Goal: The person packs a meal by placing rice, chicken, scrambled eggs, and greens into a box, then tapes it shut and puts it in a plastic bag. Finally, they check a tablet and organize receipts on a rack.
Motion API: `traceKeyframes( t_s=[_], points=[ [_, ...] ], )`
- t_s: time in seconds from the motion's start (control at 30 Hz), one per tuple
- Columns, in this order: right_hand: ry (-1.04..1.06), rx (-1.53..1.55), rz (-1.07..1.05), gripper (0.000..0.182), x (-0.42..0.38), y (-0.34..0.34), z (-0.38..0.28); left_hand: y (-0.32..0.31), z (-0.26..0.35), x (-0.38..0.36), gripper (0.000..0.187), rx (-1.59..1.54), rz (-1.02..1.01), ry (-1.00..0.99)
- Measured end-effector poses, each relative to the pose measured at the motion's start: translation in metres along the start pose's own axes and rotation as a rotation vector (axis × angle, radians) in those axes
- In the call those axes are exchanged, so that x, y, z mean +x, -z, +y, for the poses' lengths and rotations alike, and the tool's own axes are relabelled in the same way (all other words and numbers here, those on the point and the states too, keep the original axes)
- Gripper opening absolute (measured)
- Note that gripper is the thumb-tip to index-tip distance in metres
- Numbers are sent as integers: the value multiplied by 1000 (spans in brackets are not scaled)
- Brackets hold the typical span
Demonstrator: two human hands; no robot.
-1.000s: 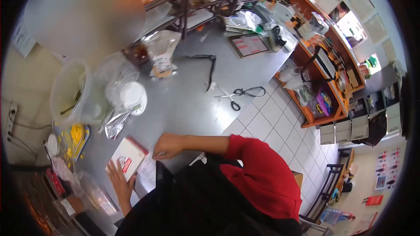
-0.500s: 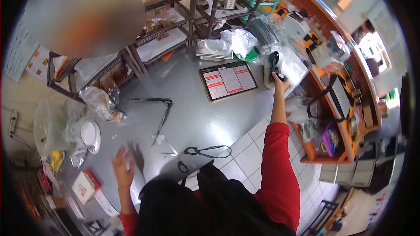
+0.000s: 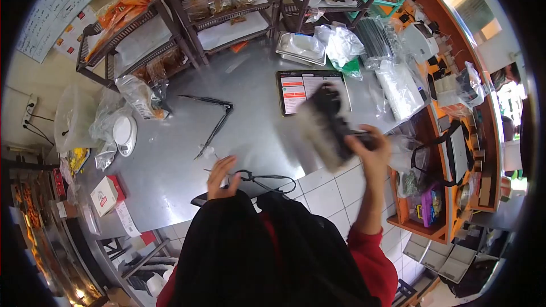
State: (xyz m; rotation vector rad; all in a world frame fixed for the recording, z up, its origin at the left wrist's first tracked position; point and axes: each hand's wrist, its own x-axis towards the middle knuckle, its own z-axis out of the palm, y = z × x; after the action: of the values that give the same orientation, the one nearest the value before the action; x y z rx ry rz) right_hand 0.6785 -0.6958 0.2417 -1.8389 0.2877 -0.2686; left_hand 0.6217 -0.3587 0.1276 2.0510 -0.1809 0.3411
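My right hand (image 3: 372, 153) grips the black handle of a bulky black-and-beige object (image 3: 324, 131), smeared by motion, so I cannot tell its kind. It is held above the right part of the metal table, overlapping the lower right corner of a tablet (image 3: 293, 94) with red and white panels on screen. Near the table's front edge is my left hand (image 3: 220, 179), thumb and fingers apart. Right beside it lie black-handled scissors (image 3: 273, 177), their blades partly hidden by the hand. Beyond them lies a thin black V-shaped thing (image 3: 219, 128).
Dark plastic racks (image 3: 227, 14) with bagged goods line the back. A metal tray (image 3: 301, 48) and plastic bags (image 3: 398, 88) sit at the back right. On the left are a white scale (image 3: 125, 135) and a small white-and-red box (image 3: 106, 194). Orange shelving (image 3: 472, 153) stands to the right.
My right hand has brought the black-and-beige object from beside the tablet toward me. My left hand has moved right, from the table's left side to the scissors. The view has shifted too.
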Motion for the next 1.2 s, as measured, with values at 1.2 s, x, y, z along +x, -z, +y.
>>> traceKeyframes(
  t_s=[1.2],
  points=[
    [-524, 75, -976, 28, 13, -175, 72, -54, 0, 23, 40, 224, 99, -92]
  ],
)
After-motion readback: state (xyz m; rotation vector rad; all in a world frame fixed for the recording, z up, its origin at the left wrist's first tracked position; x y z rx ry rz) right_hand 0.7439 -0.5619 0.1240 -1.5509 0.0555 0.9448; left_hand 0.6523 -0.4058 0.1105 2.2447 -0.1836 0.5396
